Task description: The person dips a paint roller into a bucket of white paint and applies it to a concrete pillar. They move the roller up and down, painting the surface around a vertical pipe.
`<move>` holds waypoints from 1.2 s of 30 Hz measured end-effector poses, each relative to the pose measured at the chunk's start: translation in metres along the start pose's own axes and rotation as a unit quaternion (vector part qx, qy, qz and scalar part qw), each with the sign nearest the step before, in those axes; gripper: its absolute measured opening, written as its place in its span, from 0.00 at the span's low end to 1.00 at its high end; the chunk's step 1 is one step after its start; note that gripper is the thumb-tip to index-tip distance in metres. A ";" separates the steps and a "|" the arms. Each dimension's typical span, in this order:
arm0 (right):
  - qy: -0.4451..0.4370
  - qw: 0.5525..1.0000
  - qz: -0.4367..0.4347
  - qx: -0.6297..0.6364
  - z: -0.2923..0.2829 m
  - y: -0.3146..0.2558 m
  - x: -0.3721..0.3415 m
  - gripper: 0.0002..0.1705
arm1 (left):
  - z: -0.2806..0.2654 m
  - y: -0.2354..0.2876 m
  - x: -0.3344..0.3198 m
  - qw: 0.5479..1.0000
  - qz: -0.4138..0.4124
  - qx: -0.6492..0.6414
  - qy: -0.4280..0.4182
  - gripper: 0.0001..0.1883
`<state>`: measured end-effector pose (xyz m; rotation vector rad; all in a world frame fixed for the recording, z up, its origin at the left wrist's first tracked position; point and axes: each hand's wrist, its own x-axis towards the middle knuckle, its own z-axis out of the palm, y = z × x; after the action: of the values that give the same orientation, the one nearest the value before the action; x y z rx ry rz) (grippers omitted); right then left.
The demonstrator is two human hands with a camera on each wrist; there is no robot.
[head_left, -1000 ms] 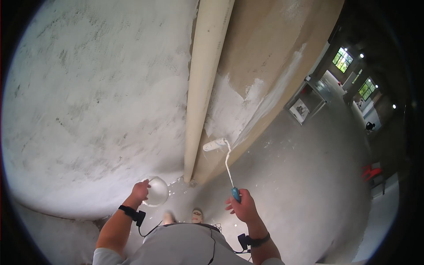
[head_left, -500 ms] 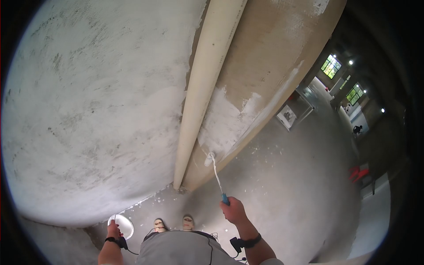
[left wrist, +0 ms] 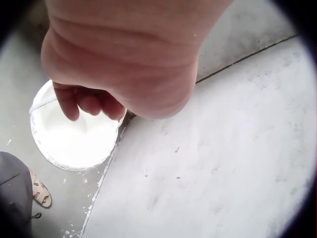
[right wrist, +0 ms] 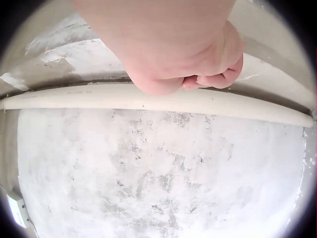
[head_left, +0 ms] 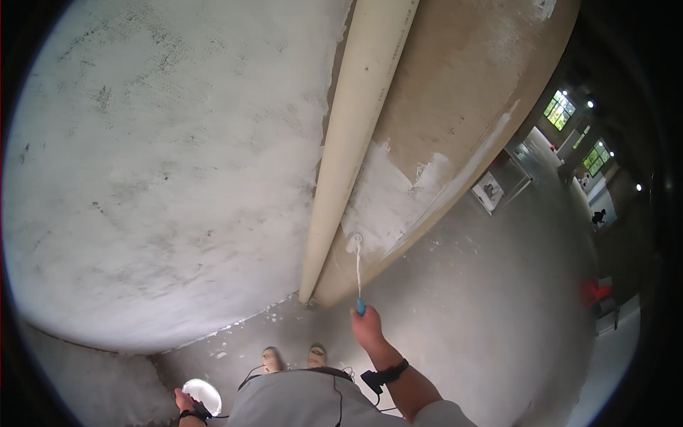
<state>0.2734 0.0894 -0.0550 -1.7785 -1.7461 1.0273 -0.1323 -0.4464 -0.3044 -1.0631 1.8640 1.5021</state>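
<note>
My right hand [head_left: 366, 327] grips the blue handle of a paint roller [head_left: 359, 274], whose white-coated rod reaches up to the wall. The roller head [head_left: 354, 243] is at the lower edge of the white patch on the brown wall strip [head_left: 427, 107]. In the right wrist view, the fingers [right wrist: 225, 77] are curled and the roller is hidden. Low on the left, my left hand [head_left: 185, 400] holds a white bucket [head_left: 204, 393] by its handle. White paint [left wrist: 74, 141] shows inside the bucket in the left wrist view, below the curled fingers [left wrist: 89, 103].
A cream pipe [head_left: 356, 128] runs up the corner between the brown strip and the patchy white wall [head_left: 178, 178]. White spatters mark the grey floor [head_left: 469, 299]. A frame-like stand [head_left: 491, 192] and a red object [head_left: 594, 292] stand farther right.
The bucket and left hand have moved down and left, away from the pipe's base. My right hand has brought the roller against the brown strip, its head now seen end-on.
</note>
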 end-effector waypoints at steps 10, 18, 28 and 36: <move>-0.175 0.924 0.152 0.303 0.026 -0.076 0.074 0.12 | -0.037 -0.001 -0.046 0.997 0.000 -0.081 -0.010 0.26; -0.323 0.772 0.212 0.505 0.004 -0.061 0.083 0.11 | 0.001 0.028 -0.104 0.998 0.005 -0.017 0.058 0.20; -0.236 0.831 0.204 0.462 -0.047 -0.003 0.017 0.14 | 0.042 0.031 -0.063 0.997 0.020 0.077 -0.006 0.15; -0.196 0.877 0.189 0.396 -0.081 0.033 -0.024 0.16 | 0.121 0.061 -0.132 0.998 0.010 0.056 -0.010 0.11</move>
<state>0.3578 0.0773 -0.0249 -1.4209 -0.8930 2.0195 -0.1184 -0.2918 -0.1969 -0.9777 1.9260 1.3956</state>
